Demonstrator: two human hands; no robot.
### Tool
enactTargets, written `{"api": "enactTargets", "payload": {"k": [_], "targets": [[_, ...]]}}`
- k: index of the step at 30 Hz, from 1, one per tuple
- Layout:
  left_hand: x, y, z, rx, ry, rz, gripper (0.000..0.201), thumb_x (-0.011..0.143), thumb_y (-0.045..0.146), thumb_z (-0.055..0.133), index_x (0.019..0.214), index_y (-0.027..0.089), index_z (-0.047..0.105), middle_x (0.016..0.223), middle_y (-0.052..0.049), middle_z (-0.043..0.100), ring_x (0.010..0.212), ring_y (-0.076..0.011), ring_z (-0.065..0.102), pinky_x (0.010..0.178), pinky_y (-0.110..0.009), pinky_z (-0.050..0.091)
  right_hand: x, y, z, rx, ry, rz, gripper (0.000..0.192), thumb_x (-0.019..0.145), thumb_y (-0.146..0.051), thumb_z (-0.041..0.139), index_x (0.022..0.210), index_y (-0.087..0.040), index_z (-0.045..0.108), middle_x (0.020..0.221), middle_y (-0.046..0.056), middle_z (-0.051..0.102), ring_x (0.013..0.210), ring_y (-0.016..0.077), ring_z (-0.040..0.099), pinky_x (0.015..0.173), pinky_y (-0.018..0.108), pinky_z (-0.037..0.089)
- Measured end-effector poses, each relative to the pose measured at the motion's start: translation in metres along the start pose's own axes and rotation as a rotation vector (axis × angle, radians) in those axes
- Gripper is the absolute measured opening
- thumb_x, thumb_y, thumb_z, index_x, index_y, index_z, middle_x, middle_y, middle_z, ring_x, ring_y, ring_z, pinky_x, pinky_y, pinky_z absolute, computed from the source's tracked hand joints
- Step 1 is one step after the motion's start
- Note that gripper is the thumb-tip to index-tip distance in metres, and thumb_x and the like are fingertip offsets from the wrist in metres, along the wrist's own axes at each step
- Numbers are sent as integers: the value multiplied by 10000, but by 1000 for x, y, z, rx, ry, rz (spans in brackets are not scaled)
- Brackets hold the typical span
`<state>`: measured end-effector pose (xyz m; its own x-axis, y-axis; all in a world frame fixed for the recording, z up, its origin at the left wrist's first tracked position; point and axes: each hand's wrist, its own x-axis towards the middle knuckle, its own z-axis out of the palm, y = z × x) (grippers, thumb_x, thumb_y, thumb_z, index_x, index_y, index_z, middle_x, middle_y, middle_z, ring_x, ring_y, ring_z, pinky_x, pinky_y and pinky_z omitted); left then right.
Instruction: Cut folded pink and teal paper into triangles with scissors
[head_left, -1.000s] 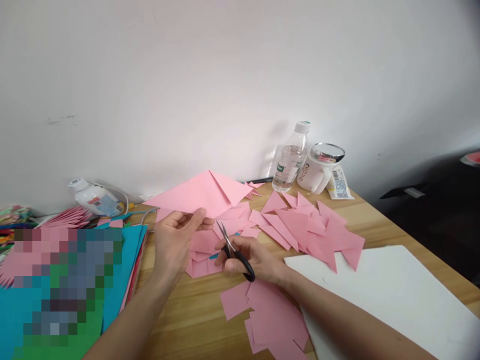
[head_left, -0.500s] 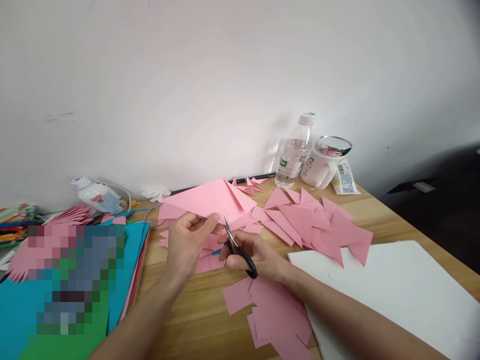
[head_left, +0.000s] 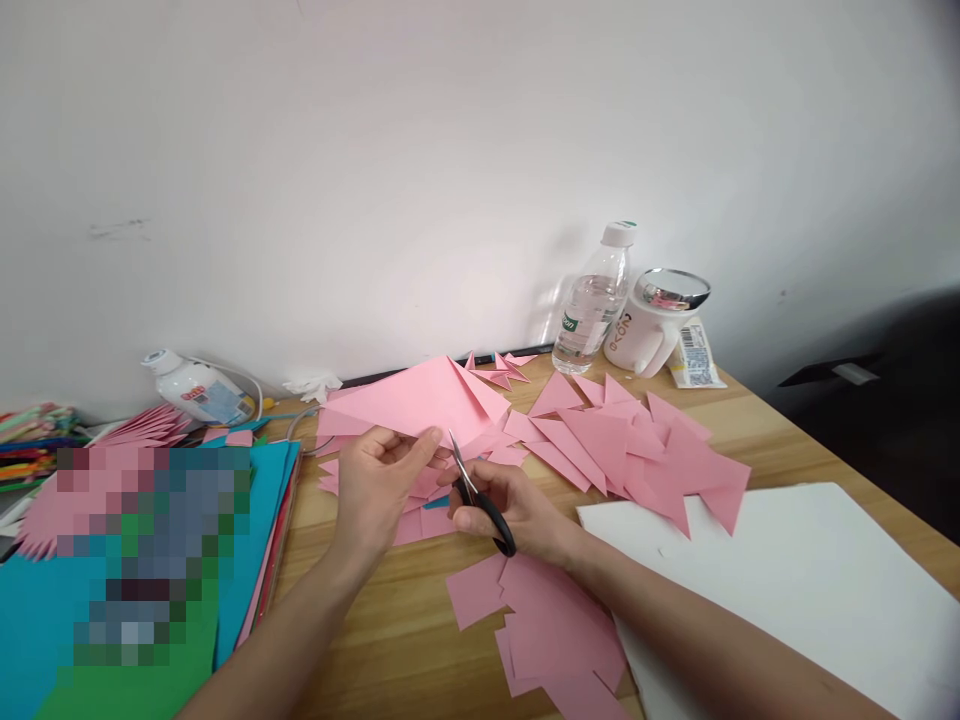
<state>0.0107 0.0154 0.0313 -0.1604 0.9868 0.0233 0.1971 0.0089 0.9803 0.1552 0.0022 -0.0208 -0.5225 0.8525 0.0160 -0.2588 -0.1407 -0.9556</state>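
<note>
My left hand pinches the lower edge of a large folded pink paper sheet between thumb and fingers. Black-handled scissors are in my right hand, its fingers wrapped round the loops. Their metal blades point up and away, almost closed, with the tips by the sheet's lower edge, close to my left thumb. Whether the blades have paper between them I cannot tell. Beneath and behind my hands lie pink scraps, and another heap of pink paper pieces spreads to the right.
A water bottle and a white mug stand at the back right, beside a small packet. A white board lies front right, more pink pieces in front. Blue paper and a tilted white bottle are left.
My view has shifted very slightly. Both hands, the scissors and the folded sheet stay almost where they were; the scissors' blades look a little nearer together.
</note>
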Motion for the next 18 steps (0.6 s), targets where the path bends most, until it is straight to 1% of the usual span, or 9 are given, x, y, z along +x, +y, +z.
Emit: {"api": "enactTargets", "payload": {"k": [5,11,18], "targets": [[0,-1,0,-15,-2,-9,166,642,301,678,613,142,638,624,-36,694,598,-163,646,612,-250,522,0,-1,1,-11,13,-12,420,585,-407,734,917,-180,617,673,-20,485,603,109,442,546,223,359],[-1,-1,-1,-10,4,-7,166,638,295,682,637,132,652,630,-38,697,583,-152,642,578,-229,522,1,1,1,-42,15,-27,385,603,-402,729,873,-154,611,640,-30,460,571,89,399,519,211,326],[-1,2,0,-11,11,-23,174,642,299,676,629,128,646,628,-48,695,594,-161,647,575,-237,525,1,4,-1,-59,12,-29,340,627,-388,719,834,-146,599,650,-28,482,548,75,373,504,209,299]]}}
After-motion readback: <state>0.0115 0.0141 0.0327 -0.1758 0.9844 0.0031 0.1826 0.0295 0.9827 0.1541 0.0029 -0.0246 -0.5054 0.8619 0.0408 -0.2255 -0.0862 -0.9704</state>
